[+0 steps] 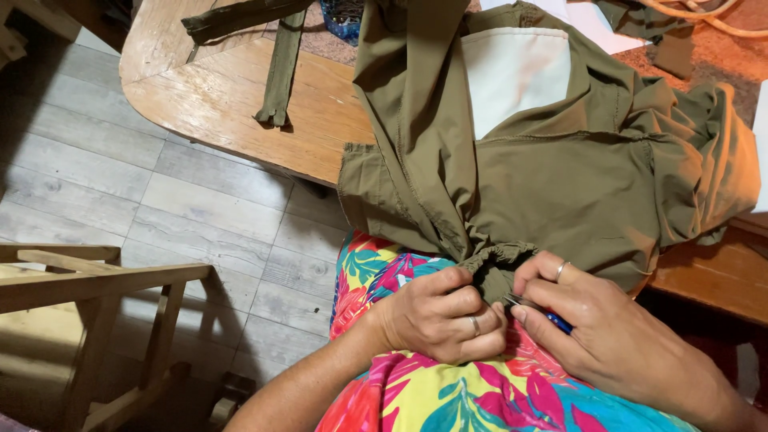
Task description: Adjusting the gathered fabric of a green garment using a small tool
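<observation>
An olive green garment [576, 168] with a pale inner pocket lining [512, 72] hangs over the table edge onto my lap. My left hand [440, 316] pinches a bunched fold of the garment's fabric [496, 260] between thumb and fingers. My right hand [608, 328] is closed around a small tool with a blue handle [558, 322] and a thin metal tip [516, 302], which points at the bunched fold. Both hands rest close together over my bright floral clothing [472, 392]. Rings show on both hands.
A round wooden table [232, 104] carries a loose olive fabric strip [280, 72]. A blue patterned item [344, 16] sits at the table's far side. A wooden chair frame [96, 320] stands at the lower left on a grey plank floor [120, 176].
</observation>
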